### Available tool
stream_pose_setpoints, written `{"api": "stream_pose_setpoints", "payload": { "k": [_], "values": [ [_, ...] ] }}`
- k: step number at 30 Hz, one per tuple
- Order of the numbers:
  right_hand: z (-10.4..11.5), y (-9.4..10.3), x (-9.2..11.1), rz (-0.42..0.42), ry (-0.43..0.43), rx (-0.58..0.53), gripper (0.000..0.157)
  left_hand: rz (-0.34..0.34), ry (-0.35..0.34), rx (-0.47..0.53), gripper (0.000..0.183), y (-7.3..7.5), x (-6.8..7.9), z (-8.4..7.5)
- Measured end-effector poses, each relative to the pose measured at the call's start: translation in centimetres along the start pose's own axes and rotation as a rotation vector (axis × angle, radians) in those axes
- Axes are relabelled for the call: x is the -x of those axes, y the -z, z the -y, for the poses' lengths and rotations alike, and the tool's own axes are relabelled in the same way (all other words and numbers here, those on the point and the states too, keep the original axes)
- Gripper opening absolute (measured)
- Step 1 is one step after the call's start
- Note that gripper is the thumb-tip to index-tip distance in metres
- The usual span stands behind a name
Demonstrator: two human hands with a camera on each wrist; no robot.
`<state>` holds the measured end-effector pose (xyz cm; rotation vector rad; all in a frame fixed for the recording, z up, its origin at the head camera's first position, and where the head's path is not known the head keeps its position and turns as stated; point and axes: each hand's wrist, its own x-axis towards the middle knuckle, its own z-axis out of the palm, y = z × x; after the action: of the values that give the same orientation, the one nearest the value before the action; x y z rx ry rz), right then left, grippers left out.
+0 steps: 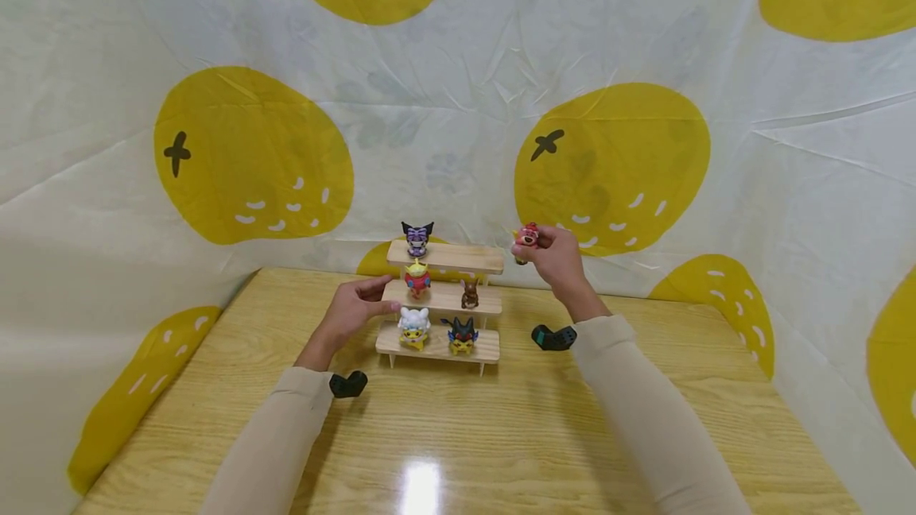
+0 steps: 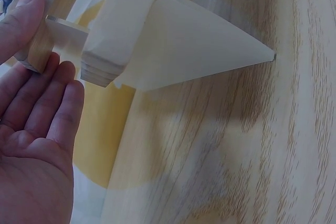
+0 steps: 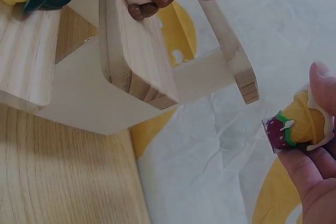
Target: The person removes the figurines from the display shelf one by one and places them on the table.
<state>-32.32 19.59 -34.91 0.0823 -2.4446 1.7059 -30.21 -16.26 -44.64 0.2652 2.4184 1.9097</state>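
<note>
A three-tier wooden display stand [image 1: 465, 257] stands on the table. At its left end my left hand [image 1: 347, 312] pinches the middle tier [image 2: 39, 45], thumb on one face and fingers on the other. My right hand [image 1: 561, 261] holds a pink bear figurine [image 1: 527, 236] in the air beside the top tier's right end; its waffle-cone lower part [image 3: 304, 121] shows in the right wrist view. A purple-and-black figurine [image 1: 417, 240] is on the top tier. The middle tier carries a red-and-yellow figurine [image 1: 417, 280] and a brown mouse-like figurine [image 1: 469, 294].
On the bottom tier are a white-hooded figurine [image 1: 413, 328] and a black-horned figurine [image 1: 462, 335]. The wooden table [image 1: 444, 420] meets a pale cloth [image 1: 444, 173] with yellow fruit prints behind. A black wrist device [image 1: 347, 385] sits at each cuff.
</note>
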Motion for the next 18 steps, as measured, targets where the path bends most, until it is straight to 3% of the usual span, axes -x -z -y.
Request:
{"api": "stream_pose_setpoints", "payload": {
  "k": [12,18],
  "values": [
    [-0.5,1.0,0.2,0.016,-0.029,0.015,0.047,-0.003,-0.007,-0.004,0.067,-0.2,-0.1,-0.1],
    [-1.1,1.3,0.1,0.001,-0.013,0.030,0.042,-0.008,-0.004,-0.012,0.065,-0.1,0.0,-0.1]
  ]
}}
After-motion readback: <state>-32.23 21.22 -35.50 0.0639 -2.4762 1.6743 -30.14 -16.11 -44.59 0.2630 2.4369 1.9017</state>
